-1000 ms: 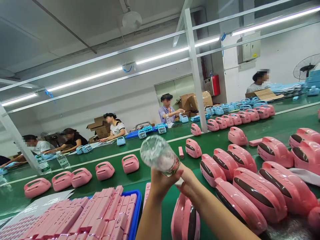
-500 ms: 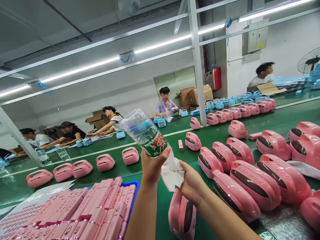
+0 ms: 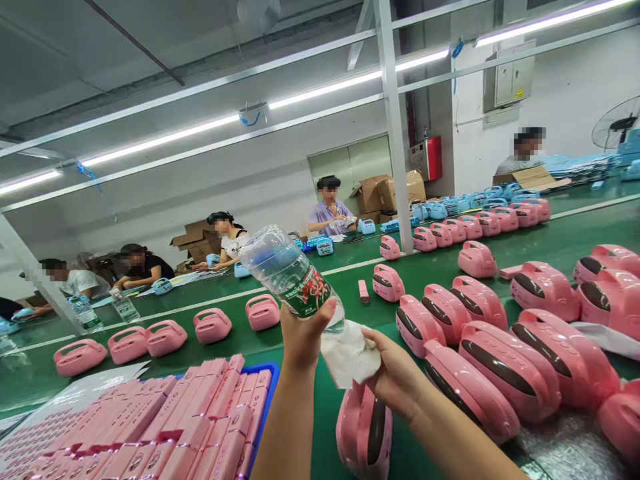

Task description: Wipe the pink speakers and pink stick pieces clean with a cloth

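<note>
My left hand grips a clear plastic bottle with a green and red label. The bottle is tilted, its base up to the left and its neck down to the right. My right hand pinches a white cloth or tissue that lies against the bottle's neck end and hides the mouth. Just under the cloth, a pink handled plastic case with a dark window stands on the green table.
Several pink cases crowd the right side. At the lower left, a blue tray holds stacked pink plastic bars. A metal post rises midway. Co-workers sit across the table, near blue cases and water bottles.
My right hand and the white cloth have shifted slightly right and down along the bottle's neck. The bottle has dipped a little. Across the table, co-workers have moved their arms.
</note>
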`<act>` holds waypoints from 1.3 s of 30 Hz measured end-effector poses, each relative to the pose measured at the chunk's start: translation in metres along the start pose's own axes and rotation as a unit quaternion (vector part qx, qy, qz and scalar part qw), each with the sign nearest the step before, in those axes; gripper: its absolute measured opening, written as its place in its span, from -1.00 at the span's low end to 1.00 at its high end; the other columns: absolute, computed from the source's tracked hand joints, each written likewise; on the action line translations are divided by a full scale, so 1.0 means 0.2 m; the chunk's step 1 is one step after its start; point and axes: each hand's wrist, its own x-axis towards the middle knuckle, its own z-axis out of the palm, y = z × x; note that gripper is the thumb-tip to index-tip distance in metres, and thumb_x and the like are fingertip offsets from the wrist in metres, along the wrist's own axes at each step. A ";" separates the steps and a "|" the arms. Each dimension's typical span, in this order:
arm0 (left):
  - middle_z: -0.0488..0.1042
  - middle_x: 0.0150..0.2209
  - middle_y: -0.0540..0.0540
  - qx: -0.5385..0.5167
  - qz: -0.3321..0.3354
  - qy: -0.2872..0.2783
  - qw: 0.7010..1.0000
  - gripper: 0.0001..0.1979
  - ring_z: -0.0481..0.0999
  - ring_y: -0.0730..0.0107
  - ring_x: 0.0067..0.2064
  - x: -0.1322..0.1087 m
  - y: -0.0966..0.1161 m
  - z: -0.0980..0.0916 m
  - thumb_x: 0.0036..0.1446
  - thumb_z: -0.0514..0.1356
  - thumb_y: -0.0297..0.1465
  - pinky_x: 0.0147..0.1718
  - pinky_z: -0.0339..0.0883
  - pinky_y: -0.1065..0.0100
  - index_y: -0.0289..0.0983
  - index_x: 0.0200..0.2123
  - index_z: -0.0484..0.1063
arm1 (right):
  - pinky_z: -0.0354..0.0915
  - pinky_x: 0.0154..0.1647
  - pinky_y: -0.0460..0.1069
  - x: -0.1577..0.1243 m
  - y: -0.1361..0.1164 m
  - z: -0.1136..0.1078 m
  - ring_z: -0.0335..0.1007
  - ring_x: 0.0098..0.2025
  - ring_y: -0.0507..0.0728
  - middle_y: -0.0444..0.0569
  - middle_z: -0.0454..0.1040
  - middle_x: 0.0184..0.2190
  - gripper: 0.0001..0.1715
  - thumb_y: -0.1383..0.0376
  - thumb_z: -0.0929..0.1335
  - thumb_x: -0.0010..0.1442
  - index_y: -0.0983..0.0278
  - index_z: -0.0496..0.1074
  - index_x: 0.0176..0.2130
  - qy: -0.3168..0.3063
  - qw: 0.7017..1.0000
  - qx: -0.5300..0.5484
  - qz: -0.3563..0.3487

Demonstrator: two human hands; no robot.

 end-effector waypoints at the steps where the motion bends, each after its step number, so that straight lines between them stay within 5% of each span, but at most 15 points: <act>1: 0.50 -0.45 0.00 -0.002 0.003 0.003 1.000 -0.77 0.45 0.43 -0.39 0.00 -0.01 0.00 -0.21 0.34 -0.36 -0.39 0.33 0.43 -0.31 -0.41 0.48 | 0.39 -0.30 -0.01 -0.01 0.00 0.00 0.48 -0.42 0.03 -0.07 0.52 -0.43 -0.79 0.40 0.20 0.28 0.42 0.40 -0.26 0.000 1.000 -0.001 0.001; 14: 0.51 -0.39 -0.02 -0.035 0.000 -0.007 0.999 -0.74 0.47 0.38 -0.33 -0.03 -0.07 -0.01 -0.16 0.32 -0.31 -0.31 0.34 0.40 -0.29 -0.34 0.48 | 0.38 -0.27 0.02 -0.02 0.01 0.00 0.51 -0.37 0.09 -0.05 0.56 -0.44 -0.76 0.33 0.20 0.26 0.37 0.41 -0.24 -0.030 0.992 -0.120 -0.030; 19: 0.48 -0.15 -0.12 -0.040 -0.036 -0.075 0.996 -0.59 0.44 0.24 -0.10 -0.05 -0.10 0.01 -0.08 0.28 -0.24 -0.06 0.27 0.27 -0.28 -0.15 0.40 | 0.38 -0.33 0.01 0.08 -0.14 0.02 0.45 -0.41 0.03 -0.09 0.50 -0.38 -0.76 0.24 0.24 0.27 0.37 0.40 -0.25 -0.010 0.941 -0.304 -0.146; 23: 0.21 0.16 -0.28 0.076 -0.149 -0.153 0.974 -0.30 0.12 0.11 0.21 -0.11 -0.15 -0.06 -0.06 0.25 -0.17 0.16 -0.04 0.14 -0.29 0.13 0.15 | 0.37 -0.29 0.03 0.15 -0.45 0.06 0.43 -0.32 0.06 -0.07 0.46 -0.29 -0.75 0.22 0.26 0.26 0.35 0.37 -0.17 0.056 0.822 -0.481 -0.300; 26: -0.02 0.26 -0.31 0.188 -0.244 -0.249 0.918 -0.11 -0.08 0.02 0.27 -0.23 -0.19 -0.16 -0.15 0.31 -0.19 0.19 -0.20 0.01 -0.29 0.21 0.01 | 0.33 -0.19 0.10 0.16 -0.63 0.11 0.40 -0.22 0.11 -0.06 0.44 -0.25 -0.79 0.24 0.31 0.21 0.35 0.38 -0.21 0.084 0.676 -0.635 -0.363; 29: -0.03 0.27 -0.17 0.213 -0.264 -0.355 0.871 -0.15 -0.07 0.12 0.27 -0.35 -0.24 -0.23 -0.18 0.31 -0.35 0.21 -0.22 0.14 -0.24 0.21 0.05 | 0.30 -0.13 0.13 0.18 -0.66 0.15 0.38 -0.18 0.12 -0.05 0.44 -0.23 -0.83 0.26 0.33 0.19 0.33 0.40 -0.25 0.076 0.528 -0.767 -0.356; 34: 0.14 0.21 -0.05 0.118 -0.271 -0.292 0.910 -0.21 0.08 0.16 0.22 -0.43 -0.36 -0.28 -0.22 0.17 -0.53 0.18 -0.10 0.23 -0.18 0.18 0.10 | 0.31 -0.14 0.12 0.24 -0.59 0.15 0.39 -0.17 0.12 -0.03 0.44 -0.20 -0.78 0.22 0.29 0.22 0.32 0.40 -0.20 0.055 0.360 -0.880 -0.307; 39: 0.22 0.16 -0.11 0.007 -0.320 -0.237 0.917 -0.24 0.19 0.09 0.16 -0.41 -0.44 -0.33 -0.22 0.22 -0.43 0.11 0.06 0.19 -0.19 0.15 0.15 | 0.33 -0.15 0.11 0.28 -0.61 0.19 0.40 -0.19 0.11 -0.03 0.45 -0.21 -0.74 0.19 0.25 0.26 0.32 0.40 -0.19 0.040 0.287 -0.919 -0.268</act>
